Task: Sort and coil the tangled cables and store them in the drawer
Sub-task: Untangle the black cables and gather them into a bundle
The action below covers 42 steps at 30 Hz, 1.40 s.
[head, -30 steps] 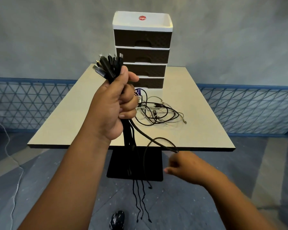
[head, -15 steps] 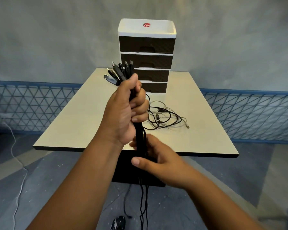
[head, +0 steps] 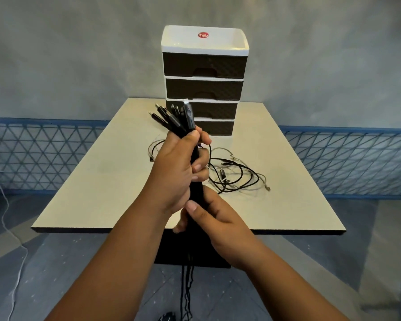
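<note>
Right hand (head: 220,222): fingers wrapped round the black cable bundle (head: 196,193), over the surface's near edge.
Left hand (head: 178,172): fingers clenched on the same bundle just above; plugs fan out on top.
Loose cables (head: 236,174): tangled mid-surface (head: 102,181), right of centre.
Drawer unit (head: 204,82): far edge, drawers closed.

My beige table (head: 97,181) stands on a dark base (head: 171,249) before a grey wall (head: 79,54). Blue lattice fencing (head: 44,154) runs behind it, and a white cord (head: 16,262) trails across the floor (head: 333,274) at left.
</note>
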Each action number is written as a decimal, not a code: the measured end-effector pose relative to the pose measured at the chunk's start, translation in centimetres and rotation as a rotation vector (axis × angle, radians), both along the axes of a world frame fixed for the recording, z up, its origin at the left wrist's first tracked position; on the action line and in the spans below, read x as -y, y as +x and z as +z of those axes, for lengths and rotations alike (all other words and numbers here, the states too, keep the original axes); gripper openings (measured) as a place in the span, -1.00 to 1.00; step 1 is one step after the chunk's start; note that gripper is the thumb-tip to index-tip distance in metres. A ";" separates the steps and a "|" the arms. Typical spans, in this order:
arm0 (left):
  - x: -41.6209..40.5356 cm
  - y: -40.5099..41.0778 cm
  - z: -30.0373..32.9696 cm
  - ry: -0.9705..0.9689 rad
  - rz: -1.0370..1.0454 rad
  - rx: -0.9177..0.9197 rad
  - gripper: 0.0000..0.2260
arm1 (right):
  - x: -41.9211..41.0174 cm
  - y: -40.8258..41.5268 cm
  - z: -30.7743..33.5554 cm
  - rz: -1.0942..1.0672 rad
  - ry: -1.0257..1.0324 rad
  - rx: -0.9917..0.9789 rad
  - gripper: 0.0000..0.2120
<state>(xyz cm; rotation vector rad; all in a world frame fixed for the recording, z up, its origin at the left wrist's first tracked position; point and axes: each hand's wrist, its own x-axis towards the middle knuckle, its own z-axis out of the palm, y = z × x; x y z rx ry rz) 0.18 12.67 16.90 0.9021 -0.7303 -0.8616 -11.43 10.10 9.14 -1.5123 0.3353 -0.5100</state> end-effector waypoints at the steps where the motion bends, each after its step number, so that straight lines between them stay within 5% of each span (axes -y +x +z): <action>1: 0.4 0.6 0.0 -0.005 -0.020 -0.030 -0.85 | 0.2 0.7 0.0 -0.016 -0.007 0.006 -0.75; 9: 3.4 6.4 -0.9 0.087 -0.199 -0.096 -0.43 | 2.3 5.8 -1.0 -0.052 0.073 -0.004 -0.79; 16: 6.5 12.3 -3.2 0.155 -0.210 -0.227 -0.64 | 5.7 9.3 -4.3 -0.057 -0.049 -0.298 -0.73; 21: 8.1 15.1 -4.1 0.202 -0.218 -0.243 -0.72 | 8.2 9.4 -6.4 -0.271 -0.099 -0.430 -0.74; 24: 9.1 15.7 -4.5 0.203 -0.252 -0.234 -0.73 | 9.6 9.0 -7.4 -0.488 -0.330 -0.614 -0.93; 26: 9.8 15.9 -4.6 0.203 -0.268 -0.245 -0.74 | 10.2 8.6 -8.1 -0.564 -0.509 -0.757 -0.80; 30: 10.9 16.0 -4.8 0.223 -0.275 -0.257 -0.74 | 11.1 8.4 -8.9 -0.422 -0.656 -0.955 -0.74; 36: 11.9 15.3 -4.8 0.247 -0.227 -0.233 -0.74 | 15.0 7.7 -3.8 -0.402 -0.710 -0.737 -0.91; 42: 12.4 14.7 -4.1 0.245 -0.212 -0.226 -0.77 | 19.2 7.7 3.8 -0.550 -0.329 -0.347 -0.90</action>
